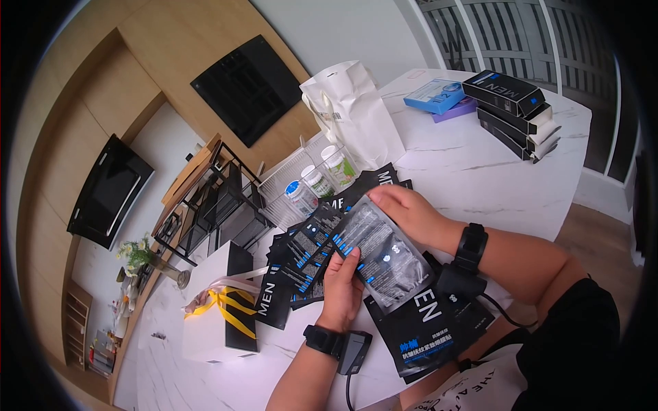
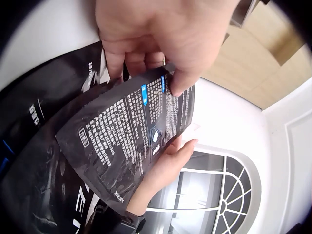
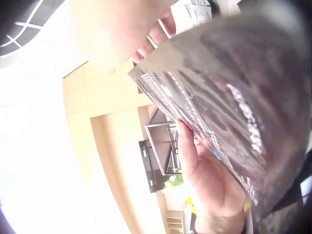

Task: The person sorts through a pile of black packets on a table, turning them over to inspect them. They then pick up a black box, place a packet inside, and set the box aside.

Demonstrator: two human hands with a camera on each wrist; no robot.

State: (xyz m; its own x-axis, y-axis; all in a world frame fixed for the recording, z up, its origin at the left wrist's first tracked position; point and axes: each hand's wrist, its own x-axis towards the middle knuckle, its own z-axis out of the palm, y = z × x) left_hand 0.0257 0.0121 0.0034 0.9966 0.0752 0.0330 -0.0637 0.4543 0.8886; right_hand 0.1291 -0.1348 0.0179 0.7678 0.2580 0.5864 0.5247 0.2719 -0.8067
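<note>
Bright daylight; fisheye edges darken the head view, while glare washes out the blurry right wrist view.

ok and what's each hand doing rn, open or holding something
Left hand: holding the shiny printed packet, thumb on its face.
Right hand: holding the same packet near its far end.

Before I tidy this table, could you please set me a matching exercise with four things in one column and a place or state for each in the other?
Things:
1. Blue box
2. Left hand
3. Yellow ribbon
4. White paper bag

Places or states:
A. Stands beside the bottles
B. Holds the side edge of a packet
C. Lies on top of the purple box
D. Drapes over the black-and-white box

Right pairs: 1-C, 2-B, 3-D, 4-A
</note>
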